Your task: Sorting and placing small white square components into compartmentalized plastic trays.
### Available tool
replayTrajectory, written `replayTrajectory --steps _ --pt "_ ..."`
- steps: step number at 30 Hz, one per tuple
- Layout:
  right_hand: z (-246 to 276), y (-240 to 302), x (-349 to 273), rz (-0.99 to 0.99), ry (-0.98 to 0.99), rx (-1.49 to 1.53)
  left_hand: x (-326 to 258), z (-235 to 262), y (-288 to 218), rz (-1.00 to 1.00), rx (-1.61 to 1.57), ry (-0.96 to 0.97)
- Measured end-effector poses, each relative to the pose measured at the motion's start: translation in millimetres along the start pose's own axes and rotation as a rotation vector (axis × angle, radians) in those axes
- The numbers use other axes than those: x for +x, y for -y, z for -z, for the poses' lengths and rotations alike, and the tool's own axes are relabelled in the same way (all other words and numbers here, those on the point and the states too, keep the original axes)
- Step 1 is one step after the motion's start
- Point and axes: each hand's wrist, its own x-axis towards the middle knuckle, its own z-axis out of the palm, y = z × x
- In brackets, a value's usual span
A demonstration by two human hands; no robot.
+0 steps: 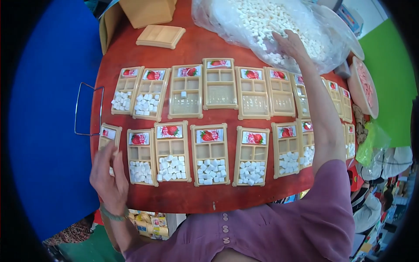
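Presently, bagged marshmallows (pixel 262 26) lie under the right grip (pixel 288 43) — spread; one tray (pixel 118 135) sits beneath the left grip (pixel 108 177) — closure cannot be determined.

Red table (pixel 174 198) beneath beige trays (pixel 220 77)

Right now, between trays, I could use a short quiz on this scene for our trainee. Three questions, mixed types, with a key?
1. Multiple choice: which hand is at the clear plastic bag of white pieces?
A) left
B) right
C) neither

2. Count: how many white pieces show in the third back-row tray from the left?

3. True or false: the left hand is at the rightmost back-row tray.

Key
1. B, the right hand.
2. One.
3. False. The left hand is at the leftmost front-row tray.
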Motion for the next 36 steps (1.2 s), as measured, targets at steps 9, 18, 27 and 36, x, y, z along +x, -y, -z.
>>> replayTrajectory --steps 9,18,27,36 --pt "-45.9 70.3 4.1 -0.042 -0.225 -0.365 -121.9 -34.8 -34.0 0.333 0.01 -0.114" --pt "-35.4 30.4 1.8 0.281 -0.043 -0.135 -136.3 -55.8 -31.3 0.218 0.049 -0.233" --pt "-2.3 -43.7 41.6 -0.108 -0.01 0.093 -138.5 -67.2 -27.4 0.162 0.086 -0.367" --pt "9.3 175.5 -80.0 -0.104 0.392 1.149 -136.6 -65.1 -30.6 0.137 0.079 -0.375"
